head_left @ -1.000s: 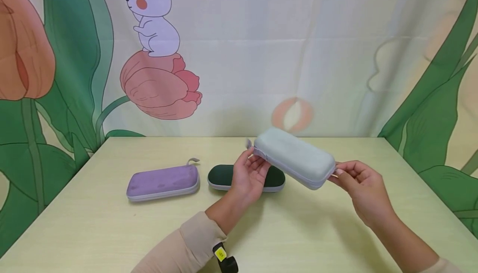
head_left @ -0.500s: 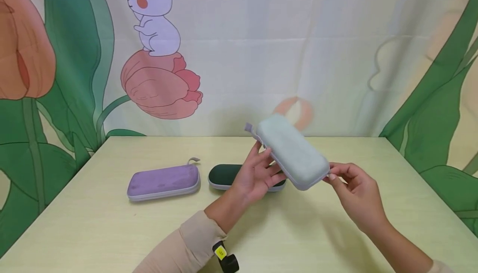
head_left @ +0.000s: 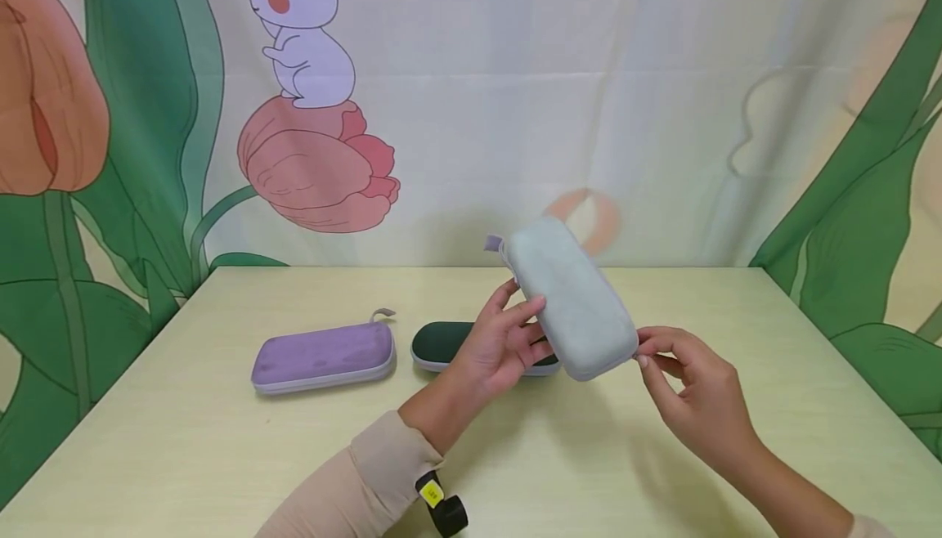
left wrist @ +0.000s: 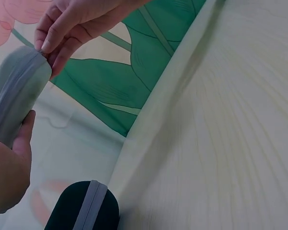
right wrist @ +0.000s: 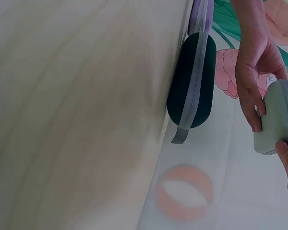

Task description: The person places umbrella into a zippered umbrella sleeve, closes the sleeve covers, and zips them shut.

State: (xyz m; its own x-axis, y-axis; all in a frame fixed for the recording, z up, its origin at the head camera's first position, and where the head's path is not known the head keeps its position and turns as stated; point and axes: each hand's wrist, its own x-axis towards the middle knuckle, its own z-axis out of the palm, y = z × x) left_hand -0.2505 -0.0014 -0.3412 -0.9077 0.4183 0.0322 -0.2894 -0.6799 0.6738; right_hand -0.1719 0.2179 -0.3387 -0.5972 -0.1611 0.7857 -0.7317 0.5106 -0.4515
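Note:
A pale mint zippered hard case [head_left: 574, 301] is held tilted above the table, its rounded lid side toward the head camera. A lilac zipper pull sticks out at its upper left. The left hand [head_left: 504, 346] grips the case's left edge, the thumb on its near side. At the lower right end, the right hand [head_left: 702, 395] pinches a small bit at the corner between thumb and forefinger. In the left wrist view, the zipper band runs along the side of the mint case [left wrist: 21, 86]. Behind the left hand lies a dark green case [head_left: 441, 340], partly hidden.
A purple zippered case [head_left: 324, 356] with a fabric pull lies on the pale wooden table [head_left: 184, 440], left of the dark green one. A printed curtain [head_left: 471, 113] with a rabbit and tulips hangs behind the table's back edge.
The mint case has turned to a steeper slant, its upper end rising and its lower end shifting left. The right hand has moved left with it. The other cases stay put.

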